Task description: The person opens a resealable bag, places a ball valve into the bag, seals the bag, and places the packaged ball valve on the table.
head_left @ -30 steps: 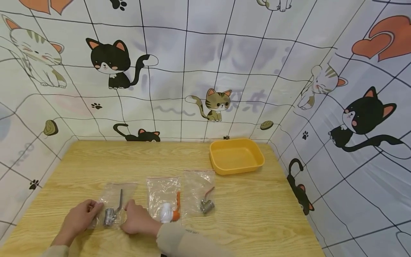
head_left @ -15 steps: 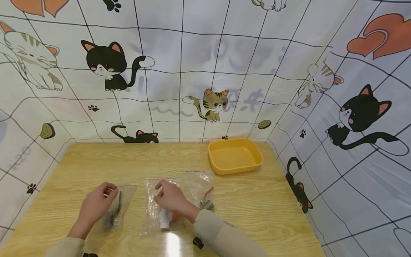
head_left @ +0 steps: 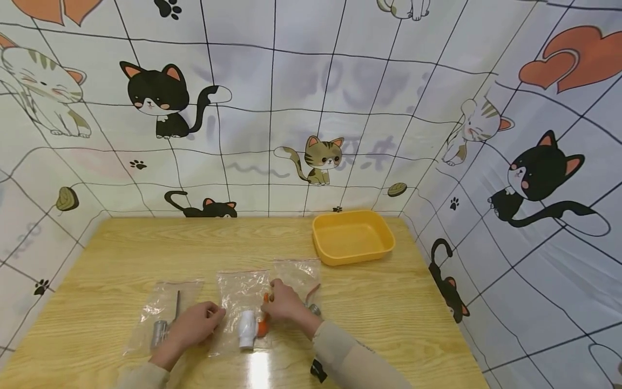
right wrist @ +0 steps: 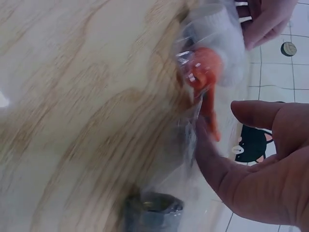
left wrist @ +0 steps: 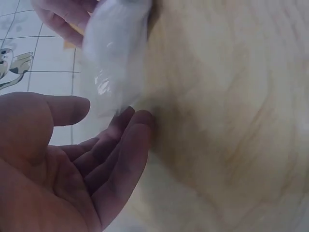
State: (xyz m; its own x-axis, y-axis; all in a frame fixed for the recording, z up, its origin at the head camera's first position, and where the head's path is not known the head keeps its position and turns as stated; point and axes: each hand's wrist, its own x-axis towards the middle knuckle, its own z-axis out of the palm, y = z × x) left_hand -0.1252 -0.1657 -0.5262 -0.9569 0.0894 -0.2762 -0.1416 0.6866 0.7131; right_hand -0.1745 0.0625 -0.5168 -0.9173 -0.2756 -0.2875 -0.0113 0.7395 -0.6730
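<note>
In the head view, a white plastic valve (head_left: 247, 328) with an orange handle (head_left: 262, 327) lies inside a clear zip bag (head_left: 238, 286) on the table. My left hand (head_left: 196, 323) is at this bag's left edge, thumb and fingers apart in the left wrist view. Over the bag's right edge, beside the orange handle, is my right hand (head_left: 285, 303), its thumb spread from the fingers. Left of them a metal valve (head_left: 159, 332) with a grey lever lies in another bag (head_left: 154, 302), partly behind my left hand. A red-levered metal valve (head_left: 315, 309) in a third bag (head_left: 301, 270) is partly covered by my right hand.
A yellow tray (head_left: 353, 237) stands at the back right of the wooden table (head_left: 379, 324). Cat-printed sheeting (head_left: 272, 108) forms walls behind and at both sides.
My left hand has left the grey-levered valve's bag and moved right to the middle bag. My right hand has moved right, from the left bag to the middle bag's right edge.
</note>
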